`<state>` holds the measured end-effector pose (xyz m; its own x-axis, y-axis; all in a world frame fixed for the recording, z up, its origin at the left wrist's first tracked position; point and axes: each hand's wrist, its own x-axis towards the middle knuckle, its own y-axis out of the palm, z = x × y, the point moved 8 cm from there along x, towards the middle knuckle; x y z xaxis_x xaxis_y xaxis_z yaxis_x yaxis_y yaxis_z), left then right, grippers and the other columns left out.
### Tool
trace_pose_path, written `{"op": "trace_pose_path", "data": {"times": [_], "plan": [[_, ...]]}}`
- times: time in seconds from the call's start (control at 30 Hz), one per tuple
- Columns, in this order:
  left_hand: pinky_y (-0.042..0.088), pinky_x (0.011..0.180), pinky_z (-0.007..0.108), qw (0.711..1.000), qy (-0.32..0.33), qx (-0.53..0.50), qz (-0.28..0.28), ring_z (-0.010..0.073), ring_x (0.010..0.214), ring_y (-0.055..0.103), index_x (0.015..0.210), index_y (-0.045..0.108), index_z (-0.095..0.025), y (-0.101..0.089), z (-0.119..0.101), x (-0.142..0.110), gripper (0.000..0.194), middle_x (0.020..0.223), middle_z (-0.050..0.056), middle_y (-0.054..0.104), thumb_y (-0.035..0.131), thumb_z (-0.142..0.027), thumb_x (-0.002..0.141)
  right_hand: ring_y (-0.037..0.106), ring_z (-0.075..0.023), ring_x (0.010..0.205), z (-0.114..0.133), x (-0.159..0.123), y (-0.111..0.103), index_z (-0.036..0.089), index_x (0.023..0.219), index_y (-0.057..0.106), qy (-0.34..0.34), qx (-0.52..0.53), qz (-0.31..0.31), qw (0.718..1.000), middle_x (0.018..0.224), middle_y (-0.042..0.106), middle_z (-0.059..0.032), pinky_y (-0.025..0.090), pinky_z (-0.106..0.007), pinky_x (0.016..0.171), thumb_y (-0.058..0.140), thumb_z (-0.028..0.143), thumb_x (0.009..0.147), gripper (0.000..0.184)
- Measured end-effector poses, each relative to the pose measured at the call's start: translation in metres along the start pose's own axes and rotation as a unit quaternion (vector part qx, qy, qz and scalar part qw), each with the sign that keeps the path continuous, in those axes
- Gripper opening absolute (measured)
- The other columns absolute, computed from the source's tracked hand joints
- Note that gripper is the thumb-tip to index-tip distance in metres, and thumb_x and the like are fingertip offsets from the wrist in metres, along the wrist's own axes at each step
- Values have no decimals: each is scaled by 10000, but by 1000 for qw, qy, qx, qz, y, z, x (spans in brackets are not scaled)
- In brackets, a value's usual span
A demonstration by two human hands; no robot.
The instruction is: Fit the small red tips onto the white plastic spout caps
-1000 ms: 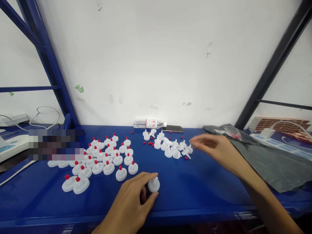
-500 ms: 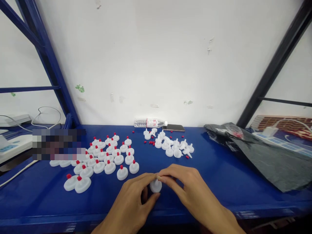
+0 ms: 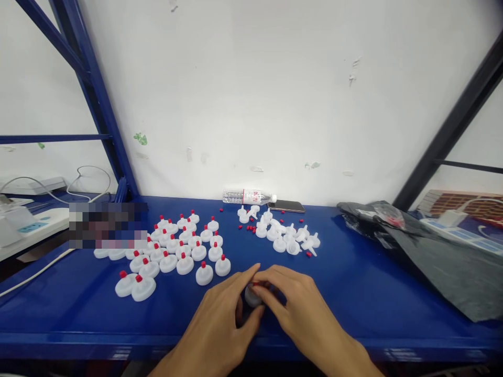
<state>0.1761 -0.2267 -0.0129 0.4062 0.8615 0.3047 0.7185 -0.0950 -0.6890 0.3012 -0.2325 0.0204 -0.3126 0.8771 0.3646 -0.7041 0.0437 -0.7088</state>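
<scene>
In front of me on the blue table stands a white nozzle cap, partly hidden by my fingers. My left hand curls around its side, thumb near the front and index finger reaching over behind. My right hand pinches a small red tip cap at the nozzle's top, with only a bit of red showing. To the left stand many white nozzle caps with red tips. Beyond my hands lies a pile of white nozzle caps without red tips, with loose red tip caps scattered around it.
A clear plastic bottle lies by the wall beside a phone. At the right is a black plastic bag, near a power strip. Another power strip and white cables sit at the left, beside a blurred patch.
Red now shows between my right fingertips at the nozzle's top. My left index finger has straightened and lifted somewhat. The whole view has shifted slightly.
</scene>
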Motion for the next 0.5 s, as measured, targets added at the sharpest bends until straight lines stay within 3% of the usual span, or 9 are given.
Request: {"op": "trace_pose_path", "data": {"times": [0.13, 0.3, 0.4, 0.5], "plan": [[472, 536, 237, 1000, -14, 19, -12, 133, 568, 564, 1413, 611, -230, -4, -3, 1, 472, 830, 2, 689, 601, -276, 943, 715, -170, 857, -2, 3, 2, 232, 999, 767, 23, 25, 18, 999, 963, 773, 5, 501, -261, 785, 666, 177, 966, 119], [516, 564, 248, 996, -19, 86, 0, 136, 563, 608, 1417, 620, -246, -13, 2, -3, 489, 1003, 42, 763, 646, -282, 930, 721, -166, 815, -3, 0, 0, 307, 1087, 799, 36, 94, 72, 992, 966, 793, 31, 528, -263, 799, 736, 302, 935, 165], [560, 678, 291, 986, -40, 163, -18, 176, 644, 679, 1421, 617, -280, -35, 13, -11, 532, 1019, 32, 787, 659, -239, 892, 733, -178, 832, -15, -4, -16, 302, 1165, 780, 61, 77, 33, 995, 1026, 800, 18, 552, -281, 821, 749, 367, 917, 258], [578, 730, 331, 972, -74, 220, -49, 223, 739, 736, 1340, 673, -262, -64, 28, -20, 471, 966, 31, 803, 612, -259, 873, 741, -203, 877, -31, -8, -44, 302, 1114, 789, 84, 32, -26, 996, 1030, 803, 6, 567, -292, 787, 667, 415, 960, 226]]}}
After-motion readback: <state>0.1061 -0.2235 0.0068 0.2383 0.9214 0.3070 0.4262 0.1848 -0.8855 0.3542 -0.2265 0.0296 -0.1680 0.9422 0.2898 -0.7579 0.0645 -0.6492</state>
